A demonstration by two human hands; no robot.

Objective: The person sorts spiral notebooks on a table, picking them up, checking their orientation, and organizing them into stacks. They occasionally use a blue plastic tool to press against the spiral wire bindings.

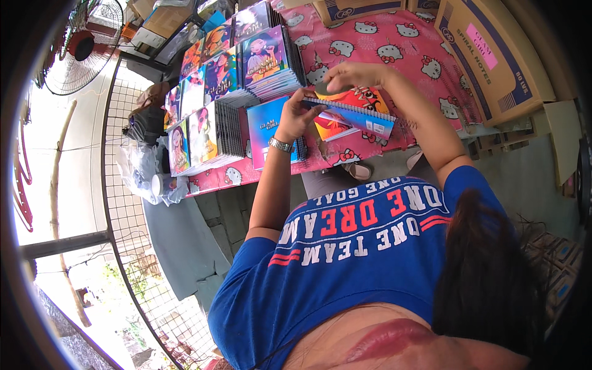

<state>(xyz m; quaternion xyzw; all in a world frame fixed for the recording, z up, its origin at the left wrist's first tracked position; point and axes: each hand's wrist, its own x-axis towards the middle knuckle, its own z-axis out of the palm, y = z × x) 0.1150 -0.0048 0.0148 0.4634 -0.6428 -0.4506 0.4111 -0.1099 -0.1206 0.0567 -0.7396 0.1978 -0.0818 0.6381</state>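
A spiral notebook with a blue cover is held tilted over the table, its wire binding uppermost. My left hand, with a metal watch at the wrist, is closed around the notebook's left end. Loose wire coil sticks out past the binding's right end, close to my right forearm. My right hand hovers above the notebook with loosely bent fingers and nothing visible in them. Beneath the held notebook lies a red and yellow notebook. A blue-covered stack of notebooks stands beside my left wrist.
Several stacks of colourful notebooks fill the table's left side. A pink patterned cloth covers the table. One large cardboard box stands at the right, with others at the back. A plastic bag hangs by the left edge, near a fan.
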